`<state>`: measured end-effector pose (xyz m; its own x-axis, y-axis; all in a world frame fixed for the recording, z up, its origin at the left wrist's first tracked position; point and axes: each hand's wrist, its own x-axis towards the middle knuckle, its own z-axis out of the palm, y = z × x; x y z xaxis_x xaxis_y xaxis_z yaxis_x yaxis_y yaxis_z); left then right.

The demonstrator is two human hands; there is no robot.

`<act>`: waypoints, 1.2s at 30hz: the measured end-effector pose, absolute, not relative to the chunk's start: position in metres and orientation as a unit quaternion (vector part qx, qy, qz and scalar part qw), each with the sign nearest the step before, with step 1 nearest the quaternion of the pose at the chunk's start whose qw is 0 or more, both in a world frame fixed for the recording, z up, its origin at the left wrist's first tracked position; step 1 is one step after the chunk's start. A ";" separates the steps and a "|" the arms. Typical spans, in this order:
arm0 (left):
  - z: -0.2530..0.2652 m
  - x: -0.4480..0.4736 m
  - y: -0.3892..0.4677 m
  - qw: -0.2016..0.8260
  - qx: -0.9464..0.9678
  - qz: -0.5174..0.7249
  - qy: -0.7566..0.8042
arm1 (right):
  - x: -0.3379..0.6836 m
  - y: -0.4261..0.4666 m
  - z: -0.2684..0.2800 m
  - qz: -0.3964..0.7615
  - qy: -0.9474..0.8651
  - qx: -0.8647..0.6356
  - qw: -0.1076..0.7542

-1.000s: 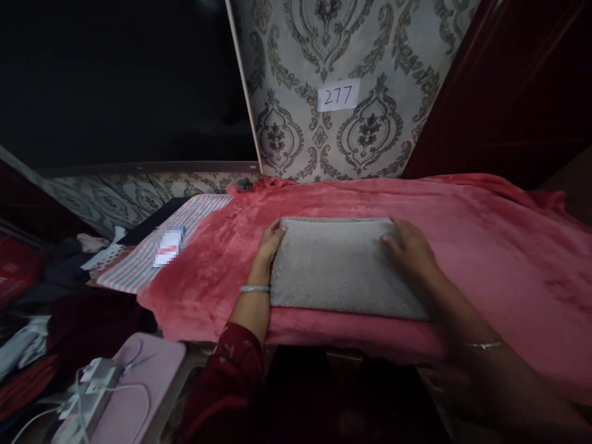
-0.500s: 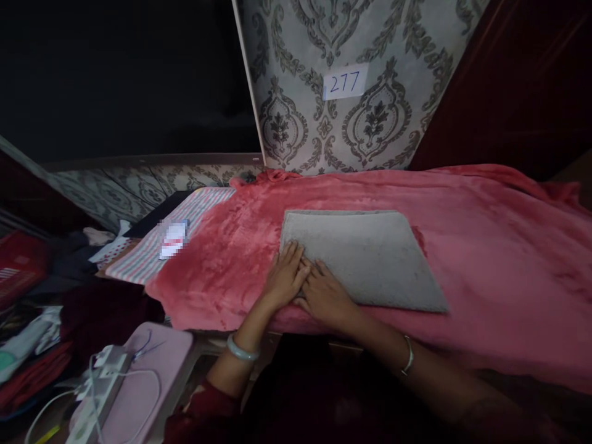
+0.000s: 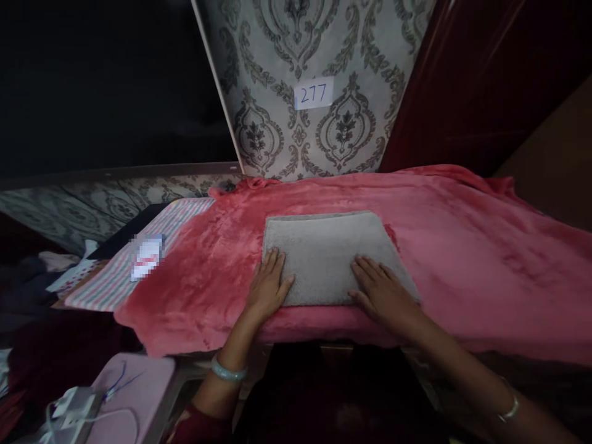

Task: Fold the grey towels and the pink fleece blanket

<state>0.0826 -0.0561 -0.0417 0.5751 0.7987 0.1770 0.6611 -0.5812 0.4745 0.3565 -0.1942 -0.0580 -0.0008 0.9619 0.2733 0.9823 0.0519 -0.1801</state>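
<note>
A folded grey cloth (image 3: 324, 253), with a soft towel-like surface, lies flat on a pink plush blanket (image 3: 462, 259). My left hand (image 3: 269, 285) rests on the cloth's left edge, fingers stretched out and thumb apart. Over its right part lies my right hand (image 3: 382, 290), palm down with the fingers extended. Neither hand grips anything. The cloth's layers show along its far edge, and its near right corner is partly hidden by my right hand.
Left of the blanket is a striped cloth (image 3: 106, 280) bearing a blurred-out item (image 3: 147, 258). A power strip (image 3: 74, 410) with cables sits on a pink stool (image 3: 148, 382) at lower left. Behind stand a dark screen (image 3: 106, 86) and a wall with a "277" label (image 3: 314, 93).
My right hand has slid from beside my left hand across to the cloth's right part. My left hand stays at the left edge. The camera view has shifted to the right.
</note>
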 end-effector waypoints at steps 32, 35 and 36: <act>-0.033 0.130 0.028 0.105 0.794 0.282 0.528 | 0.477 -0.087 -0.073 0.072 -0.545 -0.731 0.404; -0.036 0.121 0.036 0.182 0.747 0.364 0.526 | 0.482 -0.091 -0.075 0.154 -0.508 -0.699 0.479; -0.036 0.119 0.039 0.210 0.729 0.387 0.525 | 0.483 -0.092 -0.076 0.177 -0.498 -0.683 0.504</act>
